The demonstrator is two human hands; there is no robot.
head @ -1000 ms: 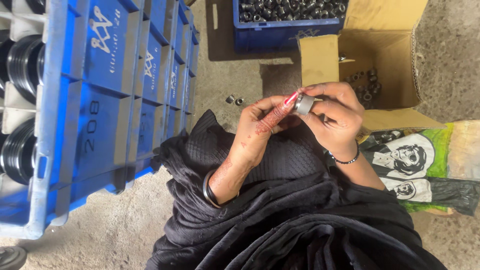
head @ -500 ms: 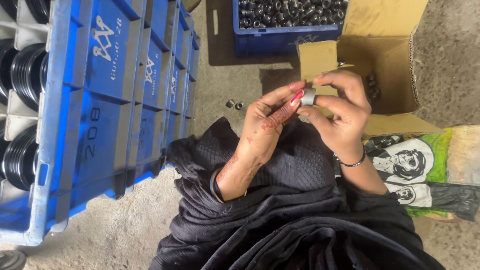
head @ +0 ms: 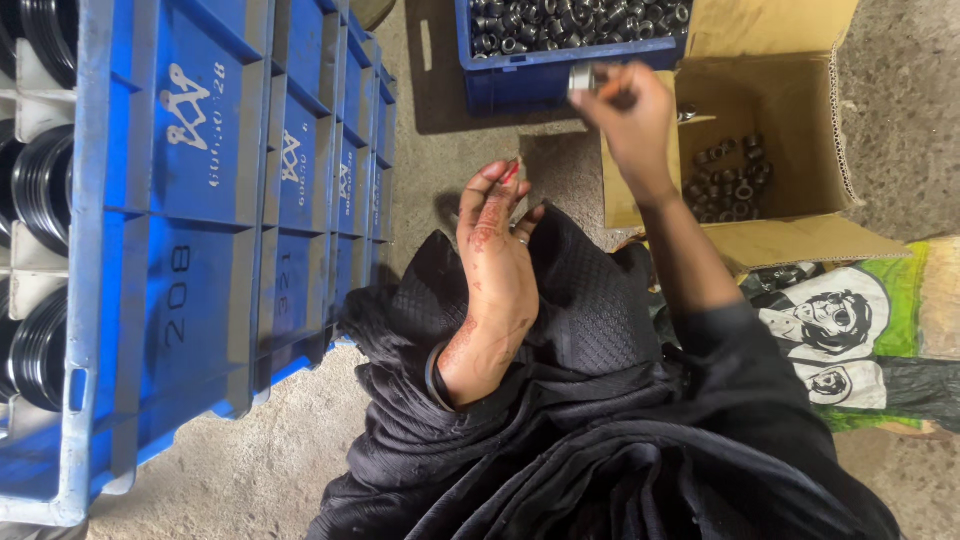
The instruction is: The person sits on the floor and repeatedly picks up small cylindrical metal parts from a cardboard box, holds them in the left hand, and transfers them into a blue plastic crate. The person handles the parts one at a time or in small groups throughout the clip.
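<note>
Far left of the hands, stacked blue crates [head: 230, 230] stand on edge. The left hand [head: 495, 235] rests empty over the lap, fingers loosely spread. The right hand [head: 628, 110], arm outstretched, pinches a small metal ring [head: 580, 77] just below a blue bin [head: 560, 75] already heaped with similar rings. Right of that grip, a cardboard box [head: 790, 100] holds a few more.

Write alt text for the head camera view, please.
A seated person's right hand holds a small metal ring out over a blue crate of similar rings, beside an open cardboard box. The left hand rests empty above dark clothing.
</note>
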